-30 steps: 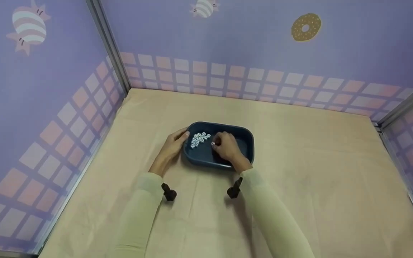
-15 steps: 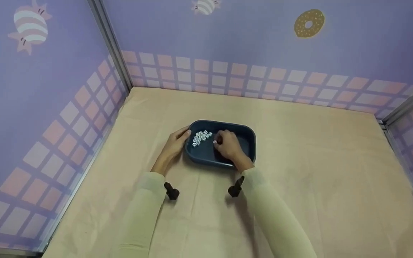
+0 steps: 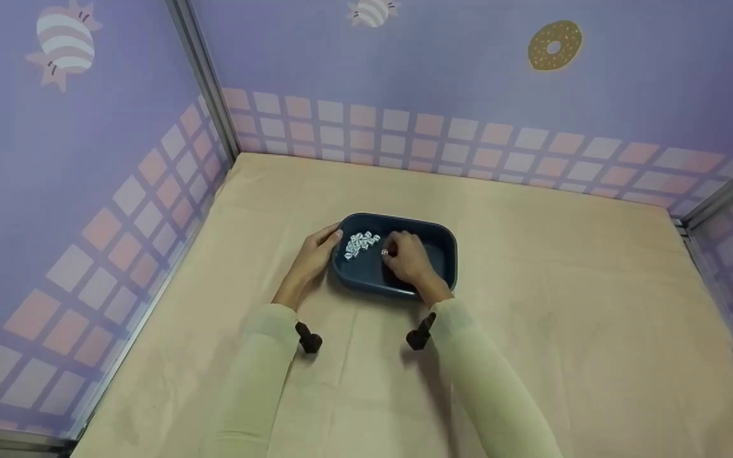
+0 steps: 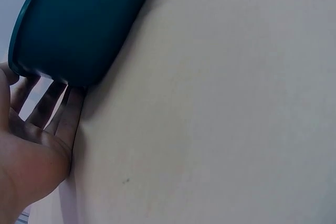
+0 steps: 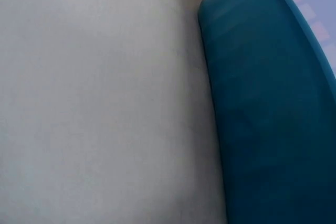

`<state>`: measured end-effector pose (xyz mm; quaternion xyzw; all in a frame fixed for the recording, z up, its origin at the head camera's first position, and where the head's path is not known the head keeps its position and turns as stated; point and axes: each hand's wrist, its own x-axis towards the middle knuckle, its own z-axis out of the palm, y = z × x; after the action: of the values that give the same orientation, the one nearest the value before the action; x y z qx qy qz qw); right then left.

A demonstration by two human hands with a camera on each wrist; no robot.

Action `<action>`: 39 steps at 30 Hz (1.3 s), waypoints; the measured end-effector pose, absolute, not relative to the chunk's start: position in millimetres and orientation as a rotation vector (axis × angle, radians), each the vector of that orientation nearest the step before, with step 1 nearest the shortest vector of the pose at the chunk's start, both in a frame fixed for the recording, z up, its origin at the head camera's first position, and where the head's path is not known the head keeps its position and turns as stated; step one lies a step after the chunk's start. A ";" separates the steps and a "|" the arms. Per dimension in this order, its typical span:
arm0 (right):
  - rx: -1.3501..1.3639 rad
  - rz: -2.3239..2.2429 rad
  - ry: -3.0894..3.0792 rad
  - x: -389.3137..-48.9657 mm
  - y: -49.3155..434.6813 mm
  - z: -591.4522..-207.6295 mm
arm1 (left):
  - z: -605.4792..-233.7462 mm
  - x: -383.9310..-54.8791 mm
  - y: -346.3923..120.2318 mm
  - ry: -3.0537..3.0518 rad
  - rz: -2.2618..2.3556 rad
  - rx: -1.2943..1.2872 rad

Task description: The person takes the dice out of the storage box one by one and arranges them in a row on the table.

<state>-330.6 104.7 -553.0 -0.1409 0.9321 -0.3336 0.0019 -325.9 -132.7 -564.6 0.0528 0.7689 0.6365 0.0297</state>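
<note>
A dark blue rectangular tray (image 3: 366, 284) with rounded corners sits on the cloth-covered table. Its left end is held by my left hand (image 3: 311, 257), thumb at the rim and fingers against the outer wall. The left wrist view shows those fingers (image 4: 68, 119) touching the tray's side (image 4: 79, 30). Inside the tray, my right hand (image 3: 410, 259) pinches one small white die (image 3: 385, 252) between thumb and fingertips. Several white dice (image 3: 360, 245) lie clustered in the tray's left part, left of the right hand. From the right wrist, only the tray's outer wall (image 5: 262, 103) shows, and the right hand is hidden.
A pale cloth (image 3: 564, 305) covers the table around the tray. Purple panels (image 3: 417, 57) with a checked border stand at the back and both sides. Black wrist mounts (image 3: 308, 338) stick out from both sleeves.
The whole head view has shifted slightly. Both hands keep their places at the tray, and the right hand still pinches the die. The dice cluster looks the same.
</note>
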 end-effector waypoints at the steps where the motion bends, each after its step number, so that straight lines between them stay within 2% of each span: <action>1: -0.448 -1.040 2.929 -330.7 105.2 -553.1 | -564.8 -326.2 -132.2 2.374 1.958 0.166; 17: -0.414 -0.990 2.885 -328.2 111.9 -549.9 | -566.4 -328.8 -126.4 2.349 1.986 0.169; 23: -0.498 -1.200 2.823 -327.6 122.2 -538.3 | -566.1 -330.5 -129.8 2.350 1.977 0.159; 30: -0.723 -1.435 2.869 -314.0 170.6 -510.7 | -564.3 -329.6 -131.2 2.354 1.965 0.138; 35: -0.642 -1.472 2.945 -302.3 222.0 -503.1 | -566.1 -327.7 -131.3 2.341 1.978 0.130; 39: -0.545 -1.474 2.979 -295.8 257.4 -513.5 | -566.8 -328.0 -130.4 2.342 1.978 0.127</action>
<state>-295.8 257.4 -513.5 -0.1607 0.8788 -0.4348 -0.1132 -328.0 -130.4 -566.8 0.0414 0.7627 0.6443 0.0368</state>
